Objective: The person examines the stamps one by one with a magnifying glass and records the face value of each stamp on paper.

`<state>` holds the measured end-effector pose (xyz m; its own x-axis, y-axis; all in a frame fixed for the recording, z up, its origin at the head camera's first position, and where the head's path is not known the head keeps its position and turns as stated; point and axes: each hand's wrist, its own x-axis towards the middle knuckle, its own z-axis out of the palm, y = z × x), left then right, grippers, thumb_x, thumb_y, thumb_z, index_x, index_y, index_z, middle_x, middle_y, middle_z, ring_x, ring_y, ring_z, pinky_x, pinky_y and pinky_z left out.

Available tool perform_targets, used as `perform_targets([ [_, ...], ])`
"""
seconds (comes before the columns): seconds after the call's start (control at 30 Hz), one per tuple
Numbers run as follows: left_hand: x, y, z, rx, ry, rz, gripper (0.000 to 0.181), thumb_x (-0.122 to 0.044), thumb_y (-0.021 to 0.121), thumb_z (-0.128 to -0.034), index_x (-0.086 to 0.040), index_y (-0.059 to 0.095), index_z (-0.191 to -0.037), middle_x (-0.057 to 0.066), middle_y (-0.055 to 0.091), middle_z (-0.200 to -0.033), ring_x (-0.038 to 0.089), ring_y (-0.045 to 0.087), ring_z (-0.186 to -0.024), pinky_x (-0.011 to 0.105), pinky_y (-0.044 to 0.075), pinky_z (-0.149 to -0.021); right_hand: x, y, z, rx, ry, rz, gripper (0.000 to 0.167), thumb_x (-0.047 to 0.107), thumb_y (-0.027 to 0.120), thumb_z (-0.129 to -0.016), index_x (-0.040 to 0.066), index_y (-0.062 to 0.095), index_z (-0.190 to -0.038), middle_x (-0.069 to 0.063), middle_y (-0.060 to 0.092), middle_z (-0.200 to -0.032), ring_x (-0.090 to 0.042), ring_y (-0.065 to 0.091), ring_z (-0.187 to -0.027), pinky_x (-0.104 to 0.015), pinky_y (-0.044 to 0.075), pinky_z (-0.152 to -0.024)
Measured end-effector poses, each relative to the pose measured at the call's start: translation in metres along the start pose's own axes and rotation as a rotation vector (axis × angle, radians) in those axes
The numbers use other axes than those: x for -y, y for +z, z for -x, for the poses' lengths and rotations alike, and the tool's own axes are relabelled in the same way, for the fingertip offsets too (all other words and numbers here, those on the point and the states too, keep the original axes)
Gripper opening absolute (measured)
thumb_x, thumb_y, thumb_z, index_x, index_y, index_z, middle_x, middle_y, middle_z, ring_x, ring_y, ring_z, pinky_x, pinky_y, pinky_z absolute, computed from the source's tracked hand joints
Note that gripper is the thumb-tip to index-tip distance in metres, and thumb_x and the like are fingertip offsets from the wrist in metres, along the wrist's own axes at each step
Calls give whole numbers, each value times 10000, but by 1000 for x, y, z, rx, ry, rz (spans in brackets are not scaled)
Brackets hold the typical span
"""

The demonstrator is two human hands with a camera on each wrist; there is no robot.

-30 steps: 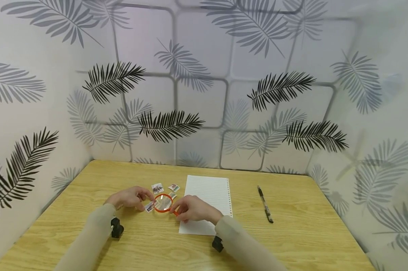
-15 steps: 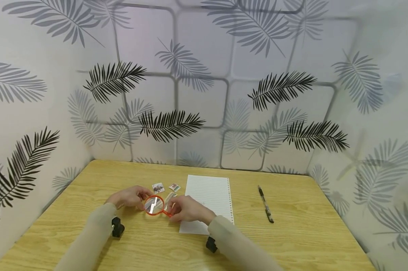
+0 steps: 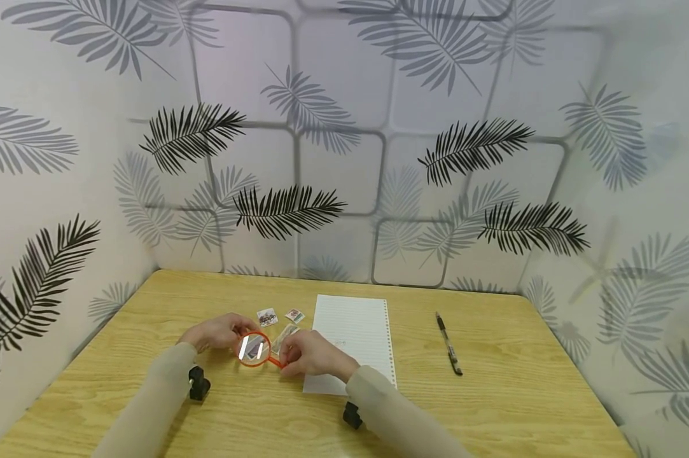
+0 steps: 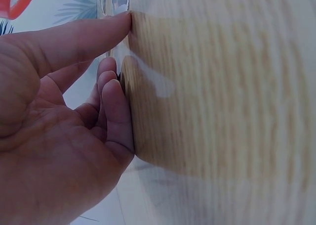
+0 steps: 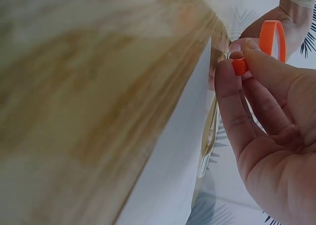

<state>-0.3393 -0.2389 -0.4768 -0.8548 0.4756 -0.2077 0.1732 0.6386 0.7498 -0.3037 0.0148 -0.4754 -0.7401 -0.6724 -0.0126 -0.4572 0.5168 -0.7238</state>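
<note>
My right hand [image 3: 310, 353] pinches the handle of a red-orange magnifying glass [image 5: 267, 38] between thumb and forefinger. Its round lens hangs over a small stamp-like picture [image 4: 120, 1], which shows purplish through the glass with bright reflections on it. My left hand [image 3: 221, 332] is just left of the lens, thumb and forefinger at that stamp's edge. In the left wrist view the thumb tip meets the stamp's corner, while the other fingers rest on the tabletop. Two more stamps lie behind: one [image 3: 266, 317] and a smaller one [image 3: 294, 316]. Another pale stamp [image 3: 285, 337] is partly covered by my right hand.
A lined sheet of paper [image 3: 352, 324] lies under and beyond my right hand, with faint marks on it. Farther right lies a black pen [image 3: 448, 343]. The wooden table [image 3: 510, 381] is bounded by leaf-patterned walls [image 3: 333, 172] at the back and sides.
My right hand has carried the magnifying glass left, from beside the stamp to over it, uncovering the pale stamp more. My left hand has stayed in place.
</note>
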Motion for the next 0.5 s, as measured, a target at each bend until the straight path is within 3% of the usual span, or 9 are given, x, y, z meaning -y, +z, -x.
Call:
perform_targets([
  [0.3, -3, 0, 2, -19, -23, 25, 602, 135, 655, -593, -41, 674, -1168, 88, 564, -933, 200, 443, -825, 299, 381, -715, 2, 1, 0, -10, -8, 4, 125, 80, 816, -783, 105, 696, -758, 67, 685, -688, 27, 576, -616, -138, 448, -584],
  [0.5, -2, -1, 3, -6, -6, 42, 629, 119, 670, -564, -27, 668, -1176, 98, 562, -931, 195, 428, -816, 298, 368, -717, 5, 1, 1, -17, -13, -4, 114, 78, 821, -777, 79, 708, -769, 51, 696, -693, 30, 577, -611, -133, 442, -577],
])
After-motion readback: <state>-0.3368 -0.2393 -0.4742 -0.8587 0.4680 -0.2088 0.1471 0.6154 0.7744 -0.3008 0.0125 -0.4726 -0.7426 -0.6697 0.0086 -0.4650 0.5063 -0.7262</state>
